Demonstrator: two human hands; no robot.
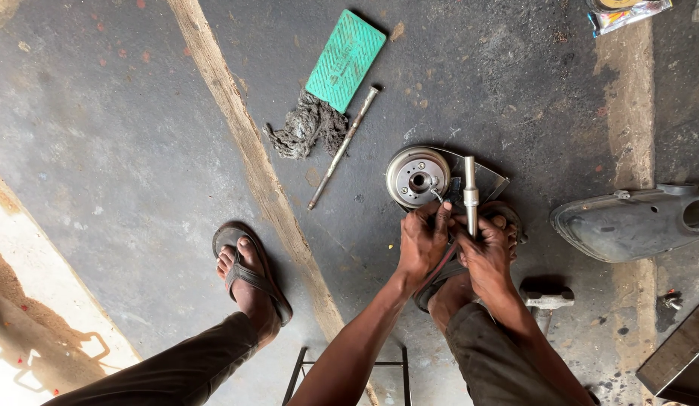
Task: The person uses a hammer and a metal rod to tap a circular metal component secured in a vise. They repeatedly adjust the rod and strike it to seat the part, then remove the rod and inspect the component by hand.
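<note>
While I am squatting over the oil-dark concrete floor (pixel 124 135), I am working with both hands just in front of my right foot. My left hand (pixel 423 242) is closing its fingers around a small thin metal tool (pixel 437 197), whose tip is reaching toward the hub of the round metal drum (pixel 417 177). That drum is lying flat on the floor, face up, just beyond my knuckles, with a flat metal plate (pixel 491 183) sticking out from beneath it on the right. My right hand (pixel 485 252) is wrapping tightly around the lower end of a silvery cylindrical punch (pixel 470 194), which I am holding upright beside the drum's right edge. My left foot is resting in a sandal (pixel 248 267) well apart to the left. Farther up the floor, a long steel rod (pixel 344 146) is lying at a slant beside a greasy rag (pixel 304 128) and a green ribbed pad (pixel 345 60). A grey plastic cover (pixel 627 222) is sitting off to my right, and a hammer head (pixel 546 295) is lying near my right wrist.
</note>
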